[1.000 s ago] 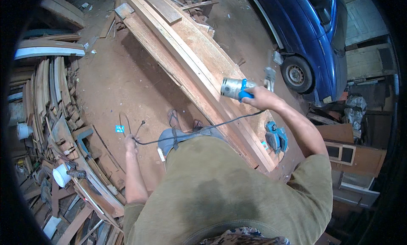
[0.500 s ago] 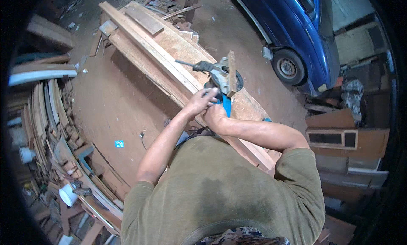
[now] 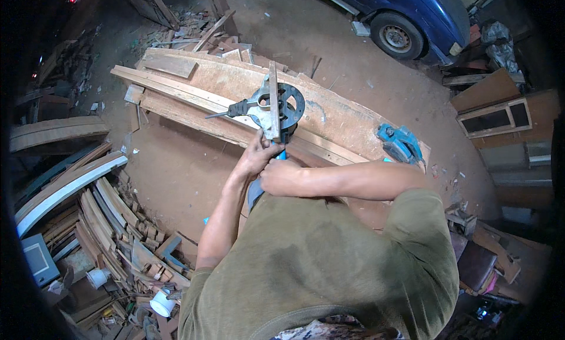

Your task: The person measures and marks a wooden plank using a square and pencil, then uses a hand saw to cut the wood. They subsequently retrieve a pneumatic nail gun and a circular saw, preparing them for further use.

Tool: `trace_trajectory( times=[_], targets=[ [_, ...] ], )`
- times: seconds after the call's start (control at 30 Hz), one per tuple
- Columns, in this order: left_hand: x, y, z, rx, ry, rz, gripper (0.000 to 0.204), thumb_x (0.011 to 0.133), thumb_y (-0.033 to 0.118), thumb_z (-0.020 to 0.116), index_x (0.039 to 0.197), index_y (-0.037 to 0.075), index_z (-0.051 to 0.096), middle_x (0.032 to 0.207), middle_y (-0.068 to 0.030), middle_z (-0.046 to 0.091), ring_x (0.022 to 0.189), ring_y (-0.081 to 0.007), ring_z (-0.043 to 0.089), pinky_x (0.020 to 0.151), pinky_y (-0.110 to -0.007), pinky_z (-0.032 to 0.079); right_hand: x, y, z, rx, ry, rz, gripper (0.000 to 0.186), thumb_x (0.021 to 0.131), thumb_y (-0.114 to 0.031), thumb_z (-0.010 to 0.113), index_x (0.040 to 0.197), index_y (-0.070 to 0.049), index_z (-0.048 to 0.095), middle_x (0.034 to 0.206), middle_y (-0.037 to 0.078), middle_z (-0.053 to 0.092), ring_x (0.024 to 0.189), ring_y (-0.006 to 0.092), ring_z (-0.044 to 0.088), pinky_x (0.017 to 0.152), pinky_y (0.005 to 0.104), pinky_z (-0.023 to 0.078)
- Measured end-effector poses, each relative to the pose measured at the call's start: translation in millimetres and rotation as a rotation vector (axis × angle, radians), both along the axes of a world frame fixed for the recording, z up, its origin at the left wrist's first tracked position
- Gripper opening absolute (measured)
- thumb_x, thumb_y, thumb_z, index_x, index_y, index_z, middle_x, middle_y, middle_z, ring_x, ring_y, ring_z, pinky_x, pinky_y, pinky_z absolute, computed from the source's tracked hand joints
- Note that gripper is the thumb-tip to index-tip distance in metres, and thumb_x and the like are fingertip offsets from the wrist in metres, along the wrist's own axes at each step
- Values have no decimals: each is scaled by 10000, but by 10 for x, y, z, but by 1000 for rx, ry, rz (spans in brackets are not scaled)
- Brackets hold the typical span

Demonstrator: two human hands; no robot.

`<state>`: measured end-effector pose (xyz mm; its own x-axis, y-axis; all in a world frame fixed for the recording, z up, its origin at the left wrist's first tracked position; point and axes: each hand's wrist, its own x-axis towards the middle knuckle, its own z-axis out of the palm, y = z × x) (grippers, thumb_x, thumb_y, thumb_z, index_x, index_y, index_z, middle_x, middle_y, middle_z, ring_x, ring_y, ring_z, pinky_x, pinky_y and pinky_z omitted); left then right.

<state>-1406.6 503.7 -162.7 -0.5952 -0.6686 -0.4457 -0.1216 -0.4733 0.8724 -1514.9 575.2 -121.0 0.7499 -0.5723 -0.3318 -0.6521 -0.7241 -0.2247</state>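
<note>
I hold up a router with a blue body, a round black base (image 3: pixel 292 105) facing up, and a wooden strip (image 3: pixel 273 99) across it. My right hand (image 3: pixel 280 176) is closed in a fist around its blue body, close to my chest. Just beyond that fist, my left hand (image 3: pixel 257 156) grips the router below the wooden strip, with bent fingers against it. A dark wrapped part with a thin rod sticks out to the left. Beneath the router lies a long wooden beam (image 3: pixel 182 95) on the workbench (image 3: pixel 338 119).
A blue electric planer (image 3: pixel 400 143) rests at the bench's right end. A short board (image 3: pixel 170 65) lies at its far left. Stacked curved wood pieces (image 3: pixel 100 216) and white buckets (image 3: pixel 162 303) crowd the left. A blue vehicle (image 3: pixel 435 22) stands beyond the bench, with wooden panels (image 3: pixel 500 119) at right.
My view has turned, bringing the planer fully into sight. The router has come nearer upright, its round base now facing me more. Both hands stay on it.
</note>
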Motion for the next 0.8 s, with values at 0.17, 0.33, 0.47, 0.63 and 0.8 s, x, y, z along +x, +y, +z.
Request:
trace_trajectory(
  times=[0.17, 0.33, 0.47, 0.63, 0.8],
  targets=[
    [180, 62, -25, -41, 32, -55, 722, 840, 73, 713, 1461, 37, 348, 1018, -31, 611, 887, -88, 559, 774, -247, 492, -767, -197, 657, 392, -689, -553, 158, 858, -201, 665, 868, -57, 730, 929, 139, 704, 871, 296, 669, 772, 380, 513],
    [97, 251, -52, -361, -107, 20, 823, 793, 93, 768, 1484, 25, 325, 1224, -106, 605, 1119, -194, 561, 992, -345, 451, -1254, -432, 66, -50, -733, -905, 262, 826, -224, 743, 1009, -40, 706, 891, 126, 653, 830, 265, 635, 765, 382, 506],
    [157, 337, -263, -362, -221, 136, 821, 752, 114, 808, 1449, 21, 385, 1240, -136, 614, 1142, -216, 563, 1008, -365, 439, -1173, -569, 7, -35, -804, -869, 377, 791, -268, 789, 1069, -35, 687, 933, 132, 641, 850, 268, 630, 766, 387, 502],
    [224, 417, -335, -413, -236, 166, 758, 751, 112, 796, 1409, 27, 431, 1240, -170, 632, 1133, -247, 599, 971, -393, 475, -1155, -761, -128, -26, -738, -767, 335, 792, -283, 779, 1001, -32, 704, 953, 148, 676, 897, 310, 653, 783, 417, 508],
    [231, 430, -343, -447, -310, 150, 780, 736, 119, 792, 1417, 28, 423, 1258, -202, 622, 1184, -290, 587, 1000, -406, 460, -1135, -729, -81, -54, -704, -696, 275, 828, -274, 726, 967, -37, 710, 960, 144, 682, 920, 343, 644, 813, 439, 509]
  ],
)
